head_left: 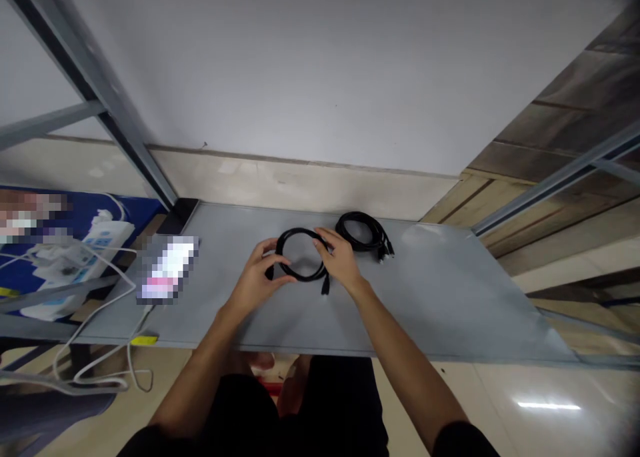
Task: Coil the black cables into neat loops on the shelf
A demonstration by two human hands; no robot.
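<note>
A black cable (300, 280), wound into a round coil, is held between my two hands over the grey table. My left hand (255, 277) grips the coil's left side, with one dark plug close to the fingers and partly hidden by them. On the coil's right side, my right hand (341, 255) has its thumb and fingers closed around the cable. Another dark connector (325, 285) hangs out below the right hand. Just behind that hand lies a second coil of black cable (361, 218) on the table, its connectors (386, 250) pointing to the right and toward me.
The grey table (440, 290) stands against a wall, framed by metal posts (133, 150). At left are a lit phone (167, 270) with a white charging cable (131, 363), a dark flat device (181, 215), a white power strip (107, 240) and a yellow piece (144, 341) at the front edge.
</note>
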